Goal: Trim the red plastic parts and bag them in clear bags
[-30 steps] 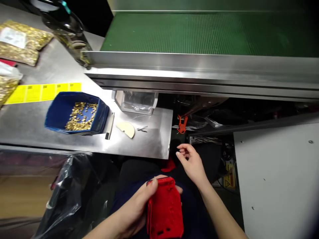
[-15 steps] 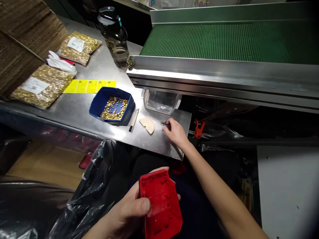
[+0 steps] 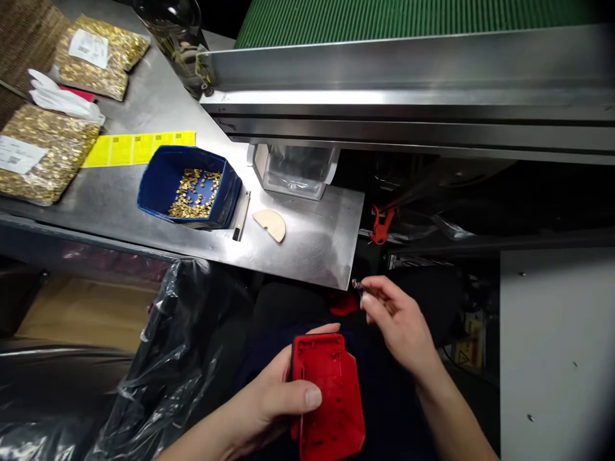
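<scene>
My left hand (image 3: 276,400) is wrapped round a red plastic housing (image 3: 336,400), its hollow ribbed side turned up and the thumb resting inside the edge. To the right and a little higher, my right hand (image 3: 401,323) pinches a small dark piece with a shiny tip (image 3: 357,286) between thumb and fingers; its exact kind is too small to tell. That hand is off the metal table (image 3: 317,237), just past its front corner, and apart from the housing. On the table lie a pale half-round disc (image 3: 271,224) and a blue bin (image 3: 156,186) with small brass-coloured parts (image 3: 192,202).
A green ribbed conveyor (image 3: 384,22) with a metal side rail (image 3: 384,70) runs across the back. At left are bags of gold-coloured pieces (image 3: 43,144), yellow labels (image 3: 132,147) and a white glove (image 3: 60,96). Black plastic sheeting (image 3: 168,346) hangs at lower left, beside an open cardboard box (image 3: 79,314).
My right hand has lifted the small dark piece off the table and drawn it back towards the housing. My left hand still holds the housing. The view has shifted.
</scene>
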